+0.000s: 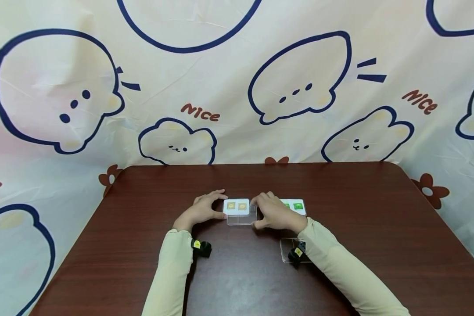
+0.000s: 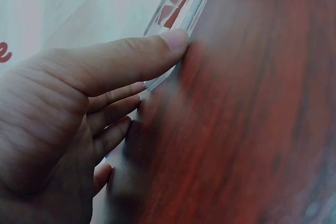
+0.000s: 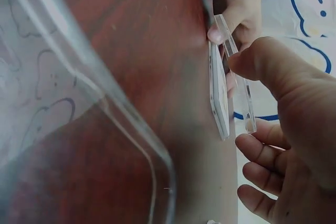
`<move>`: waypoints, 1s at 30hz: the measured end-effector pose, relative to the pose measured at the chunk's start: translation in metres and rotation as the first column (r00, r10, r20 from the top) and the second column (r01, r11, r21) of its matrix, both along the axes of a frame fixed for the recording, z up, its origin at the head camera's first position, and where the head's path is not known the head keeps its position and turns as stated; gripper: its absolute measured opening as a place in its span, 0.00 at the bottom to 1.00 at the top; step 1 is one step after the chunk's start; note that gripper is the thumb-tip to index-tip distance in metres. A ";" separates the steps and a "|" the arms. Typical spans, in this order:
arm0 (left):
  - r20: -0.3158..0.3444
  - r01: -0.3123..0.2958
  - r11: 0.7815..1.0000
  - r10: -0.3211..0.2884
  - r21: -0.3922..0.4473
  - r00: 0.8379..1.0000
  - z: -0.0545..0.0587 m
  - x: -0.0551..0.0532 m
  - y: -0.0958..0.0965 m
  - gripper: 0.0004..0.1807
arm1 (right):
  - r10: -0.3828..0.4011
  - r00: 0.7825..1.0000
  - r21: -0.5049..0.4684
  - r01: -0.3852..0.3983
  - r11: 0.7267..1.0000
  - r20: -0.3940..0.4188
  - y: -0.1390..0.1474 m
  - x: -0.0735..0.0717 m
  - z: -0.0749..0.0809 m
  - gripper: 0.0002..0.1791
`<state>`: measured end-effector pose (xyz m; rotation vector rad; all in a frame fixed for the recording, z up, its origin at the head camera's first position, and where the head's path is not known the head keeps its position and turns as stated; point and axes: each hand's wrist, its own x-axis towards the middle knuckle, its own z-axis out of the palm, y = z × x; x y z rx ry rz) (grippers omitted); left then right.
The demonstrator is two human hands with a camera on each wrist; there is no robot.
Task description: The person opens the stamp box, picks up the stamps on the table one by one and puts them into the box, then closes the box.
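Near the middle of the table, a flat white case (image 1: 236, 212) with two yellowish squares on top lies between the hands. My left hand (image 1: 201, 210) pinches it at its left end, thumb on the near side; in the left wrist view the thumb (image 2: 168, 43) presses on its edge. A shallow clear plastic cover (image 1: 238, 221) overlaps the white case, shifted slightly nearer and to the right. My right hand (image 1: 275, 213) holds this cover by its right end between thumb and fingers. From the right wrist, the clear cover (image 3: 244, 95) appears tilted and partly apart from the white case (image 3: 218, 90).
A second white piece (image 1: 299, 212) with green squares lies just right of my right hand, partly hidden by it. Another clear plastic cover (image 1: 283, 252) rests under my right wrist. The brown table (image 1: 142, 263) ends at a patterned cloth backdrop (image 1: 237, 87).
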<state>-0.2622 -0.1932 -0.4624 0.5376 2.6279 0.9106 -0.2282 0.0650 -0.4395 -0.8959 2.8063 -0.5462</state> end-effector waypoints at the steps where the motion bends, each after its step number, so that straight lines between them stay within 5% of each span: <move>1: 0.001 0.000 1.000 0.000 -0.001 1.000 0.000 0.000 0.000 0.36 | -0.004 1.000 0.000 0.004 1.000 0.005 0.000 -0.002 0.000 0.31; 14: 0.007 -0.008 1.000 0.008 0.014 1.000 -0.002 -0.001 0.000 0.38 | -0.053 0.997 -0.014 0.054 0.998 0.059 -0.009 -0.022 -0.003 0.31; 30: 0.007 0.010 1.000 -0.011 0.019 1.000 0.000 0.000 -0.002 0.39 | -0.061 0.994 -0.005 0.062 0.998 0.096 -0.017 -0.030 -0.008 0.30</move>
